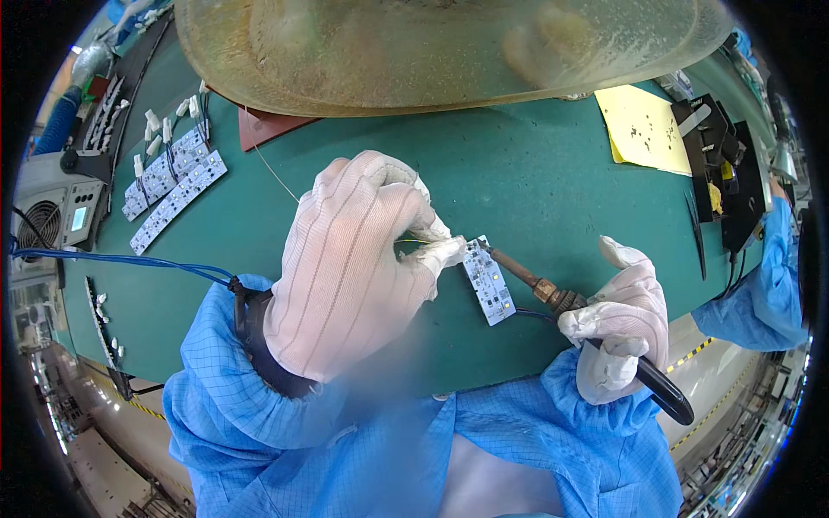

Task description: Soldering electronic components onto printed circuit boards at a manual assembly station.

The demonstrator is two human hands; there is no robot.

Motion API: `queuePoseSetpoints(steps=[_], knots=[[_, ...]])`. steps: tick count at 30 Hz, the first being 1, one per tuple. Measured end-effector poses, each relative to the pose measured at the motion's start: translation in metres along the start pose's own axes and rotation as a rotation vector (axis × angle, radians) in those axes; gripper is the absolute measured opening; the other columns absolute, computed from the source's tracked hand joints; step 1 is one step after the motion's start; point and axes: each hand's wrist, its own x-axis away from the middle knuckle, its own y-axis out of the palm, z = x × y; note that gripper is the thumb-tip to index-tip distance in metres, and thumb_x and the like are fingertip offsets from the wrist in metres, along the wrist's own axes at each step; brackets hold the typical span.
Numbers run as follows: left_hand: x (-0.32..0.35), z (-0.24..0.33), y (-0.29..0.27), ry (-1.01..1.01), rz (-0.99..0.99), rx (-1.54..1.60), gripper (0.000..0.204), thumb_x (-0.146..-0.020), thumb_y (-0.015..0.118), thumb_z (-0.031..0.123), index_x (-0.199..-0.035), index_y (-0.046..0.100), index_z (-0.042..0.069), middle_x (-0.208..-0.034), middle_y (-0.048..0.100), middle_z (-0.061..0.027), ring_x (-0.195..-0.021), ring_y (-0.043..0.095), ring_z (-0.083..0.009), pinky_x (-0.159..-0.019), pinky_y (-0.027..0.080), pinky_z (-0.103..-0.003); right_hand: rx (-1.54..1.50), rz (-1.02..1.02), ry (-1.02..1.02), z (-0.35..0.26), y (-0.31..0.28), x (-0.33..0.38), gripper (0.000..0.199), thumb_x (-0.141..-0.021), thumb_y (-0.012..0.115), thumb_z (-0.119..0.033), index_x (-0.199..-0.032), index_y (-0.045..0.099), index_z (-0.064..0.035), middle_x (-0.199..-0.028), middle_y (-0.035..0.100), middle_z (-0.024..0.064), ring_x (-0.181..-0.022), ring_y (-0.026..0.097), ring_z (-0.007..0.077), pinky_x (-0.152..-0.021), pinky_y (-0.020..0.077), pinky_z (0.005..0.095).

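Note:
A small white circuit board [490, 285] lies on the green mat [432, 345] between my hands, with dark leads at its lower right. Thin solder wire [275, 175] runs from the upper left into my left hand [350, 259], whose gloved thumb and fingers are pinched together on it at the board's upper left corner. In my right hand [620, 324], also gloved, the closed fingers grip a soldering iron [546, 290]. The iron's tip points left to the board's upper end; whether it touches is too small to tell.
Several circuit boards [177, 198] with white connectors lie at the left, near a grey bench unit [65, 211]. A cloudy transparent hood [449, 60] overhangs the back. On the right are a yellow sheet [635, 121], a black holder [747, 173], tweezers [695, 233] and another person's blue sleeve [760, 285].

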Motion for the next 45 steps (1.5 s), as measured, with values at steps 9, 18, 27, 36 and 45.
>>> queuePoseSetpoints(steps=[9, 18, 27, 36, 45], knots=[[-0.001, 0.001, -0.001, -0.014, -0.012, -0.009, 0.023, -0.066, 0.081, 0.018, -0.076, 0.063, 0.009, -0.096, 0.062, -0.0098, -0.091, 0.059, -0.0294, -0.082, 0.045, -0.04, 0.069, -0.094, 0.082, -0.008, -0.005, -0.002, 0.049, -0.101, 0.044, -0.041, -0.079, 0.077, -0.011, -0.069, 0.069, -0.0018, -0.06, 0.051, 0.0198, -0.089, 0.046, 0.0464], [-0.001, 0.001, 0.0, -0.039, -0.015, -0.013, 0.022, -0.066, 0.08, 0.018, -0.076, 0.064, 0.008, -0.095, 0.062, -0.0096, -0.09, 0.058, -0.0294, -0.081, 0.045, -0.039, 0.039, -0.155, -0.027, 0.012, -0.01, 0.005, 0.069, -0.103, 0.024, -0.052, -0.076, 0.075, -0.013, -0.061, 0.065, -0.0027, -0.06, 0.05, 0.0187, -0.095, 0.0435, 0.0582], [-0.001, 0.001, 0.002, -0.041, -0.011, -0.006, 0.022, -0.066, 0.08, 0.02, -0.076, 0.064, 0.008, -0.094, 0.062, -0.0095, -0.09, 0.058, -0.0294, -0.082, 0.045, -0.039, 0.056, -0.126, 0.048, -0.003, -0.006, -0.003, 0.056, -0.1, 0.04, -0.048, -0.075, 0.074, -0.0108, -0.066, 0.067, -0.0015, -0.059, 0.052, 0.0204, -0.092, 0.0466, 0.052], [-0.002, 0.002, 0.0, -0.05, -0.023, -0.003, 0.022, -0.066, 0.081, 0.019, -0.075, 0.064, 0.008, -0.094, 0.062, -0.0096, -0.091, 0.059, -0.0293, -0.082, 0.046, -0.04, 0.119, -0.225, 0.103, -0.005, -0.01, -0.005, 0.071, -0.102, 0.022, -0.053, -0.077, 0.075, -0.0137, -0.057, 0.064, -0.0022, -0.06, 0.05, 0.02, -0.098, 0.0408, 0.0586], [-0.002, 0.002, 0.0, -0.05, -0.018, -0.007, 0.022, -0.065, 0.081, 0.019, -0.074, 0.064, 0.008, -0.094, 0.062, -0.0097, -0.09, 0.059, -0.029, -0.082, 0.046, -0.04, 0.11, -0.136, 0.063, -0.002, -0.006, 0.001, 0.068, -0.102, 0.026, -0.052, -0.077, 0.075, -0.013, -0.057, 0.061, -0.0016, -0.06, 0.049, 0.0205, -0.095, 0.0425, 0.0583]])
